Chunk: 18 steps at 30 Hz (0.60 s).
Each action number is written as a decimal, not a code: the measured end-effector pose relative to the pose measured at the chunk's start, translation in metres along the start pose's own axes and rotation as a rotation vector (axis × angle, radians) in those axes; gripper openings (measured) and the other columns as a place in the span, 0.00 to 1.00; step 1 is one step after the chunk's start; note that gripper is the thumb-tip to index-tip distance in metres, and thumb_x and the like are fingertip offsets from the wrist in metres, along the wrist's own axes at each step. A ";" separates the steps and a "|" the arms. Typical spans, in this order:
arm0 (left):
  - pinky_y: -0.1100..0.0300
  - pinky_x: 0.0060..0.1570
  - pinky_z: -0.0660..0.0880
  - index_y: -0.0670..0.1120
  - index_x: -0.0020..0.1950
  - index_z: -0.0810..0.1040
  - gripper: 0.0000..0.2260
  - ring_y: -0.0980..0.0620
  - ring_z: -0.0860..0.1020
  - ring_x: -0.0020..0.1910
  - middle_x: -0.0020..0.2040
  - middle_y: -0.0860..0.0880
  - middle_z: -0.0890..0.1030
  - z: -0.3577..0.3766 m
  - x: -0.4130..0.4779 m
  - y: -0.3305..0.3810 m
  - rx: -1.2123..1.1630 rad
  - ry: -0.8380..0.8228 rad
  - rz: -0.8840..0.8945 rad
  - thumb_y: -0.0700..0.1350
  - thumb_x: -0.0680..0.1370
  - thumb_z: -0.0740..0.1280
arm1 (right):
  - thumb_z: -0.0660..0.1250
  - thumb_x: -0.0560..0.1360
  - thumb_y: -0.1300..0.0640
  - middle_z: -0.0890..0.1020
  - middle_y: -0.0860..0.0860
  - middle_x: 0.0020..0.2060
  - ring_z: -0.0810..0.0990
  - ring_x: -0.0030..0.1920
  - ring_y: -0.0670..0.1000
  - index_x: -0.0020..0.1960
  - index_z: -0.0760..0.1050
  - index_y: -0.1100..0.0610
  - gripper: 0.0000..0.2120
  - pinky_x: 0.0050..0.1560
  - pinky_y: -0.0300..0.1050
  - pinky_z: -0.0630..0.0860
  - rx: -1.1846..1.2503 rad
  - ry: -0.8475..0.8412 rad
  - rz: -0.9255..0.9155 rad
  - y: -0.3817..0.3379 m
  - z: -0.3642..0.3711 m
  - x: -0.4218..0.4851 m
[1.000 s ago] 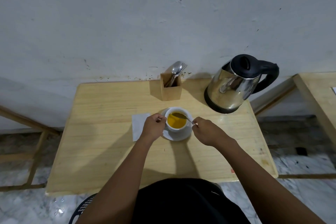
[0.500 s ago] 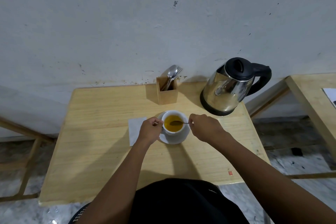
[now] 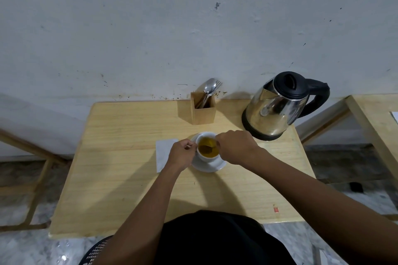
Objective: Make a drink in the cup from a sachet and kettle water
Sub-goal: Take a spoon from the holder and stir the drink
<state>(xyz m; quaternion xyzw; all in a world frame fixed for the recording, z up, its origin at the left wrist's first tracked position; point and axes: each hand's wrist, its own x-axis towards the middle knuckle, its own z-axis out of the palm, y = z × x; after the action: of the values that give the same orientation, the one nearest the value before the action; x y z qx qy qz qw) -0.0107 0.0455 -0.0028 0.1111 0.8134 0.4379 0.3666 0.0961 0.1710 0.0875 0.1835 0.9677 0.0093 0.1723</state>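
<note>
A white cup (image 3: 207,157) holding an amber drink stands on a white saucer (image 3: 212,166) in the middle of the wooden table (image 3: 120,157). My left hand (image 3: 181,154) grips the cup's left side at the handle. My right hand (image 3: 235,145) is over the cup's right rim, shut on a teaspoon (image 3: 207,148) whose bowl lies in the liquid. A steel kettle (image 3: 273,106) with a black lid and handle stands at the table's back right. A white paper piece (image 3: 164,153) lies flat left of the saucer, partly under my left hand.
A wooden cutlery holder (image 3: 203,109) with a spoon and fork stands at the back, against the wall. A second wooden table (image 3: 374,120) is at the right. A wooden frame (image 3: 32,157) stands left. A small red mark (image 3: 275,210) sits near the front right edge.
My right hand has moved left over the cup, carrying the spoon's bowl from the far rim toward the middle of the liquid. My left hand stays on the cup.
</note>
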 end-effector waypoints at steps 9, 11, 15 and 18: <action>0.40 0.49 0.80 0.48 0.40 0.80 0.08 0.45 0.79 0.41 0.37 0.47 0.80 0.001 0.002 -0.003 0.004 0.011 0.011 0.48 0.78 0.66 | 0.59 0.80 0.57 0.75 0.51 0.40 0.72 0.37 0.52 0.55 0.74 0.57 0.08 0.37 0.45 0.67 -0.092 0.034 0.021 0.001 -0.019 0.013; 0.41 0.50 0.80 0.49 0.40 0.79 0.08 0.45 0.79 0.42 0.38 0.46 0.80 0.001 0.000 -0.002 0.004 0.011 0.011 0.48 0.78 0.66 | 0.60 0.79 0.56 0.76 0.52 0.41 0.72 0.37 0.52 0.55 0.73 0.58 0.08 0.37 0.44 0.67 -0.102 0.015 0.013 0.003 -0.023 0.013; 0.42 0.51 0.80 0.46 0.45 0.81 0.08 0.42 0.81 0.48 0.41 0.45 0.81 0.001 0.000 -0.001 0.005 0.006 0.021 0.47 0.78 0.65 | 0.63 0.77 0.52 0.73 0.51 0.39 0.73 0.37 0.51 0.54 0.72 0.57 0.09 0.37 0.44 0.68 -0.054 -0.045 0.006 0.002 -0.024 0.011; 0.42 0.50 0.80 0.46 0.45 0.81 0.08 0.44 0.79 0.43 0.40 0.45 0.81 0.001 0.000 -0.002 0.009 0.004 0.025 0.47 0.78 0.65 | 0.63 0.76 0.51 0.76 0.50 0.38 0.74 0.36 0.51 0.51 0.74 0.56 0.09 0.35 0.44 0.69 0.038 -0.030 0.026 -0.004 -0.019 0.014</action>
<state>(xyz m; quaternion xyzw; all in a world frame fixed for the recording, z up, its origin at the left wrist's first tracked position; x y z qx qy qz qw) -0.0099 0.0446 -0.0048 0.1218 0.8146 0.4390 0.3589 0.0762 0.1734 0.1002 0.1995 0.9625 -0.0098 0.1833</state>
